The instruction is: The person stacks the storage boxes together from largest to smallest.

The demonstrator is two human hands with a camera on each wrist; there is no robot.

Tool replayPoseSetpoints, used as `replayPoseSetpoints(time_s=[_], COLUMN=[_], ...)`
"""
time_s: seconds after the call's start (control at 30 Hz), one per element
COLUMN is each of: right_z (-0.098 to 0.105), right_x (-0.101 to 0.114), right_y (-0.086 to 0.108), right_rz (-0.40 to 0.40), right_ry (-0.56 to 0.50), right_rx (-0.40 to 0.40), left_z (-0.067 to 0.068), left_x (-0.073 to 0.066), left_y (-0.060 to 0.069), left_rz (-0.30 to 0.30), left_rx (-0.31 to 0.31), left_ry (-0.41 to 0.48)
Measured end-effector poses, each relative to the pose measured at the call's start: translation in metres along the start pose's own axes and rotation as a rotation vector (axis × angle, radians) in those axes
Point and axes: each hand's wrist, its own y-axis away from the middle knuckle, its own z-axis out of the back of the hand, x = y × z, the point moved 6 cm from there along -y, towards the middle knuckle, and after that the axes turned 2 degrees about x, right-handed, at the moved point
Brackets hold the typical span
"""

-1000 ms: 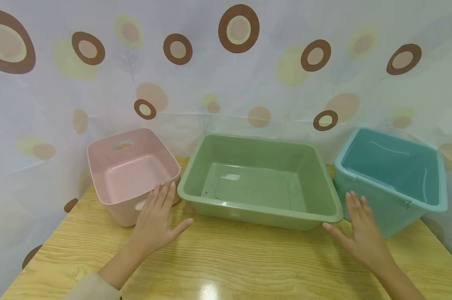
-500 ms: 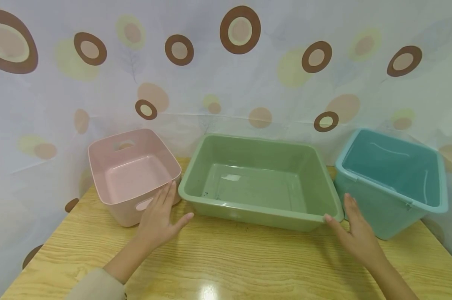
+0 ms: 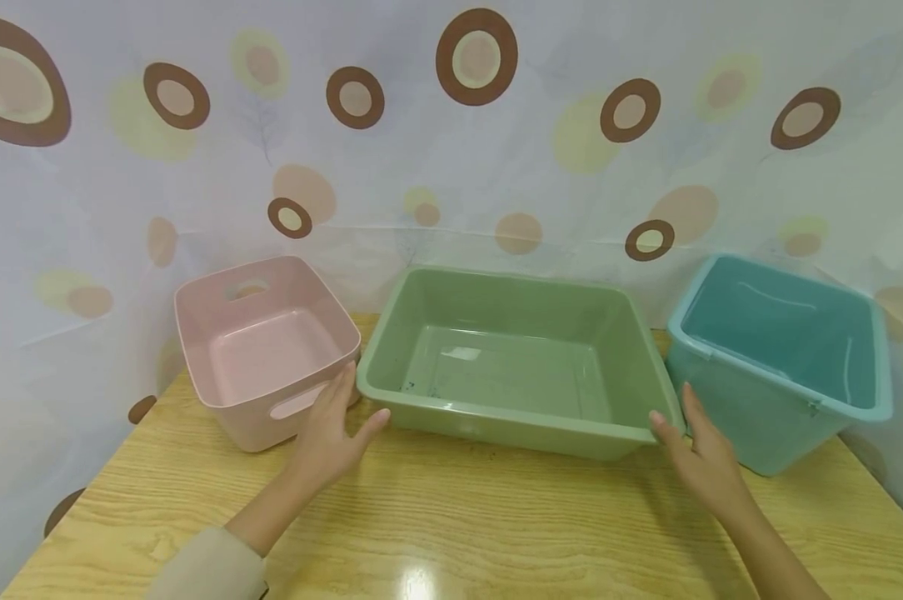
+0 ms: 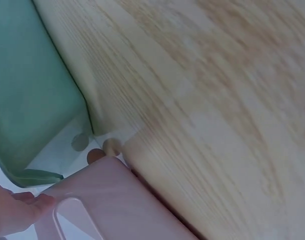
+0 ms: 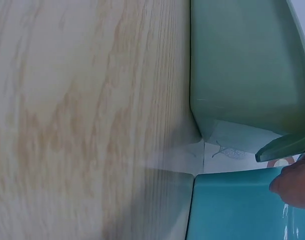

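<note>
A green rectangular basin [image 3: 496,421] stands at the centre of the wooden table, with nothing but a few dark specks inside. My left hand [image 3: 327,446] reaches between its front left corner and a pink basket [image 3: 249,425] with handle slots. The fingers are straight, and in the left wrist view their tips are at the pink basket wall [image 4: 117,200]. At the basin's front right corner, my right hand [image 3: 706,471] has its thumb at the rim and its extended fingers along the outer side. A blue-teal bin [image 3: 759,408] stands just right of that hand. Firm contact is hard to judge.
The wood-grain table [image 3: 481,517] stretches in front of the containers. Behind and at both sides hangs a pale cloth [image 3: 436,150] printed with brown and beige ovals. Narrow gaps separate the basin from the pink basket and the teal bin.
Both hands have shifted inward toward the basin's front corners. The right fingers have moved from before the teal bin to the basin's side. The containers stay where they were.
</note>
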Motion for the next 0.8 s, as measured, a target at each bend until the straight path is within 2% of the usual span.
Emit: replayPoseSetpoints(time_s=[0.13,0.33,0.43,0.57,0.8], right_z=[0.0,-0.001,-0.002,-0.004,-0.007], right_x=[-0.002,-0.003,-0.005,-0.009,-0.011], right_y=[-0.004,-0.011,-0.012,-0.014,-0.014], right_rz=[-0.031,-0.046,-0.077,-0.127,-0.138], right_ry=[-0.024,-0.073,-0.121,-0.183,-0.257], right_rx=[0.011,0.019,0.026,0.033,0.044], left_z=[-0.003,-0.007,-0.01,-0.015,-0.021], left_x=[0.003,0.007,0.009,0.013,0.018], left_y=[-0.003,-0.007,-0.01,-0.014,-0.021], left_rz=[-0.001,0.019,0.037,0.071,0.139], left_rx=[-0.013,-0.029,-0.048,-0.078,-0.115], left_ry=[0.011,0.089,0.143,0.258,0.417])
